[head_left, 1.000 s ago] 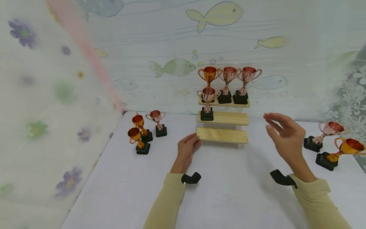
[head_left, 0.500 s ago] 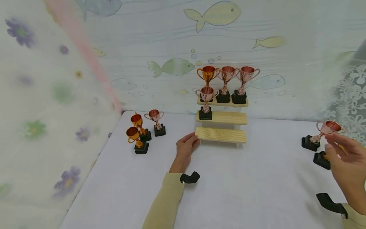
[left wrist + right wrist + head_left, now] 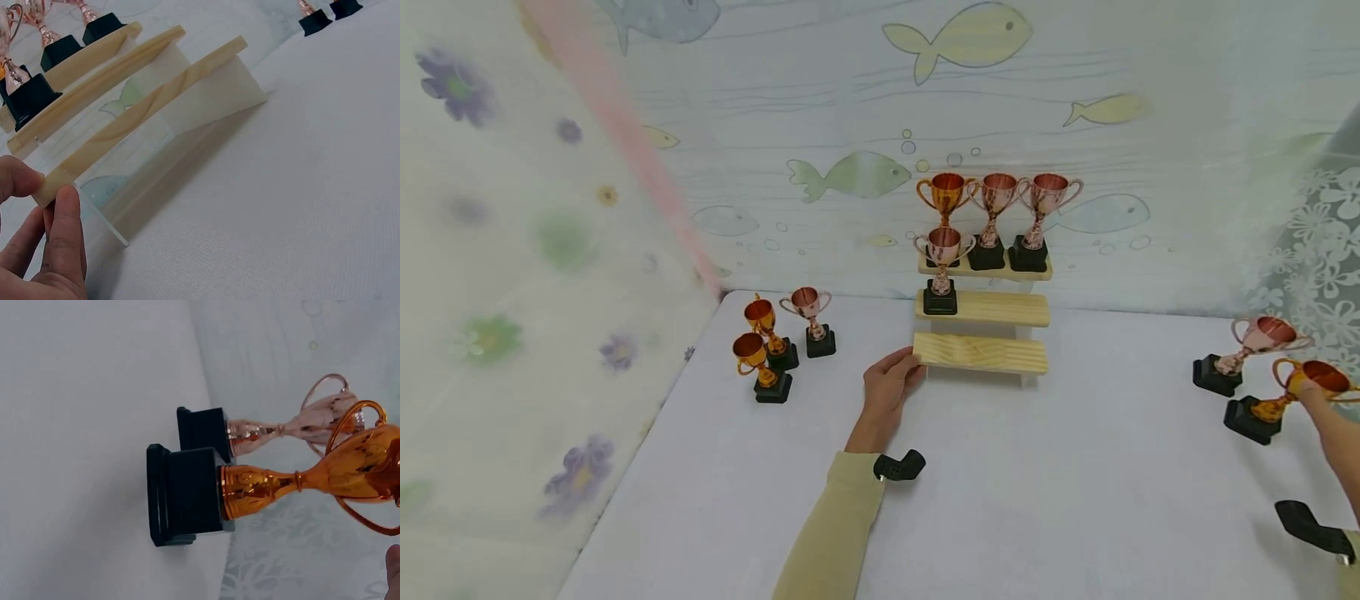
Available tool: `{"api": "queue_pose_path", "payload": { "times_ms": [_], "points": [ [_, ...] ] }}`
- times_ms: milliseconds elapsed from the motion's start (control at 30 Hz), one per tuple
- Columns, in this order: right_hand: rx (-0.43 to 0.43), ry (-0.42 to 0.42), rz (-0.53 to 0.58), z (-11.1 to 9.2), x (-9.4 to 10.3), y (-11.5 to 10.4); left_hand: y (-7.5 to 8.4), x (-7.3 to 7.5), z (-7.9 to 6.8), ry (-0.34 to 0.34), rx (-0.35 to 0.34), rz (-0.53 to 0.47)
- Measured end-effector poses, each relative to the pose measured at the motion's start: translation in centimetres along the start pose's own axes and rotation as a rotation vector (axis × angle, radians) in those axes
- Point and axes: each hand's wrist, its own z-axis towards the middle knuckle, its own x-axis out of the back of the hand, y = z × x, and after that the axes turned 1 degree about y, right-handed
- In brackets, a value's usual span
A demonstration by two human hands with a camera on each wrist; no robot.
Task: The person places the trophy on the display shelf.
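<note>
My left hand (image 3: 887,390) pinches the left end of the lowest step of a three-step wooden display shelf (image 3: 992,353). The left wrist view shows the thumb (image 3: 24,179) on top and fingers (image 3: 65,228) beneath the board. At the far right, my right hand (image 3: 1336,442) is at a gold trophy cup (image 3: 356,472) on a black base, overlapping its bowl in the head view. Only one fingertip (image 3: 393,559) shows by the handle in the right wrist view; the other fingers are hidden, so I cannot tell whether they grip. A rose-gold trophy (image 3: 1231,364) stands just behind.
On the top step stand a gold trophy (image 3: 948,192) and two rose-gold trophies (image 3: 997,196). Another rose-gold trophy (image 3: 942,283) sits at the middle step's left end. Two gold trophies (image 3: 767,379) and a rose-gold one (image 3: 816,321) stand on the white table (image 3: 715,500), left.
My right hand has moved from beside the shelf to the far right, reaching the gold trophy there. The left hand keeps its hold on the shelf, and the trophies stand where they were.
</note>
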Motion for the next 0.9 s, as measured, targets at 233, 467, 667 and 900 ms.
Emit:
{"api": "queue_pose_path", "payload": {
  "times_ms": [233, 467, 667, 900],
  "points": [
    [-0.132, -0.116, 0.044, 1.2, -1.1, 1.4, 0.0, 0.1, -0.1, -0.002, -0.003, 0.012],
    [-0.246, -0.144, 0.248, 1.0, -2.3, 1.9, 0.3, -0.2, -0.3, -0.001, 0.004, 0.034],
    [-0.198, -0.1, 0.296, 0.5, -2.7, 1.6, 0.3, -0.2, -0.2, 0.0, -0.001, 0.028],
    [-0.144, -0.056, 0.224, 0.4, -3.1, 2.1, 0.3, -0.2, -0.4, 0.011, -0.014, 0.03]
  ]
}}
